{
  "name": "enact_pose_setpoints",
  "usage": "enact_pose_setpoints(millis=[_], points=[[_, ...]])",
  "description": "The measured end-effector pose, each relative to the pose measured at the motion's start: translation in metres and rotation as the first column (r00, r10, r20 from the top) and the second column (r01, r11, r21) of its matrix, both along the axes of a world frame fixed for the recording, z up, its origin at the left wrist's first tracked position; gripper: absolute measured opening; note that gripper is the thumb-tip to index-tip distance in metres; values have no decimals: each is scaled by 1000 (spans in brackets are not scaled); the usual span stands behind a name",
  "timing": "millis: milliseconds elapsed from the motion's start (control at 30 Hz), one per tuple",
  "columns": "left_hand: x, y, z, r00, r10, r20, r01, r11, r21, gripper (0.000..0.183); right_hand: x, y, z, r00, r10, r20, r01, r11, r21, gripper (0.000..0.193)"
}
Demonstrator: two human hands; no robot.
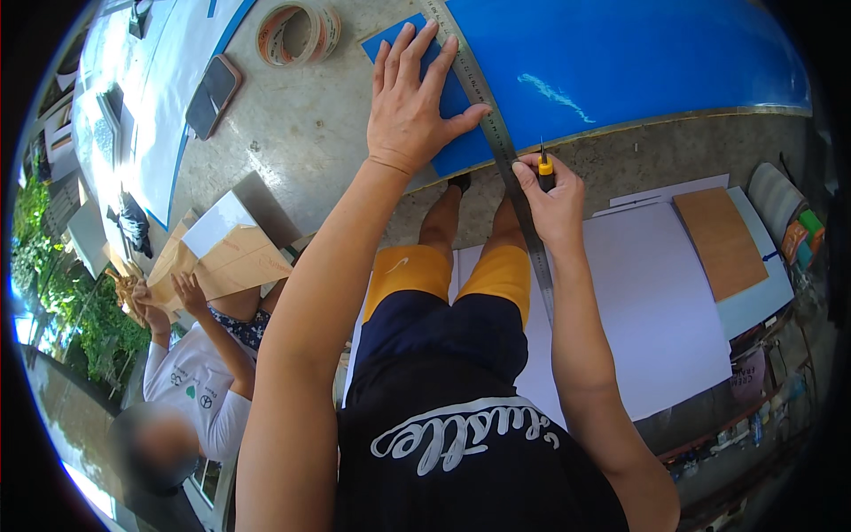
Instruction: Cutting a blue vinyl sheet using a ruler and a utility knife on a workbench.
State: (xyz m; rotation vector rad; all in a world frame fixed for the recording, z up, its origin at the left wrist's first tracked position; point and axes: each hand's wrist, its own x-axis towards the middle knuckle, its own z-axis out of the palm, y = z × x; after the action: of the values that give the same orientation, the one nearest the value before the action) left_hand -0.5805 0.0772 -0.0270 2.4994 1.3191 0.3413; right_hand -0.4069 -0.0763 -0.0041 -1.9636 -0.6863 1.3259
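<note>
A long steel ruler (479, 84) lies slantwise across a glossy blue sheet (638, 62), and its near end reaches past the table edge toward my body. My left hand (409, 106) is spread flat, fingers apart, over the narrow blue strip left of the ruler, with fingertips and thumb at the ruler's edge. My right hand (554, 208) is closed around a yellow-and-black utility knife (545, 168), its thin blade pointing away from me. That hand is beside the ruler, just off the table's near edge, with its thumb side against the metal.
Clear tape rolls (297, 34) and a phone (213, 97) rest on the grey table (266, 146) at left. Another person (199, 372) handles brown cardboard (235, 262) at lower left. A white board (638, 301) and a brown panel (720, 241) lie to the right.
</note>
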Motion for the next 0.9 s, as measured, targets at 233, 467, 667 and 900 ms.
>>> enact_pose_setpoints(millis=[233,467,667,900], points=[[-1,0,1,1000,-2,7,2,1000,1,85,-1,1,2,1000,0,-4,0,1000,1,20],[3,1,-1,999,-6,31,6,1000,-1,84,3,-3,4,1000,14,26,-14,1000,7,19],[-1,2,3,1000,12,29,-11,1000,-21,84,21,-36,68,990,15,137,-25,997,71,45],[1,-2,5,999,25,48,-23,999,-36,84,14,-5,98,990,104,-97,-112,991,-78,53]])
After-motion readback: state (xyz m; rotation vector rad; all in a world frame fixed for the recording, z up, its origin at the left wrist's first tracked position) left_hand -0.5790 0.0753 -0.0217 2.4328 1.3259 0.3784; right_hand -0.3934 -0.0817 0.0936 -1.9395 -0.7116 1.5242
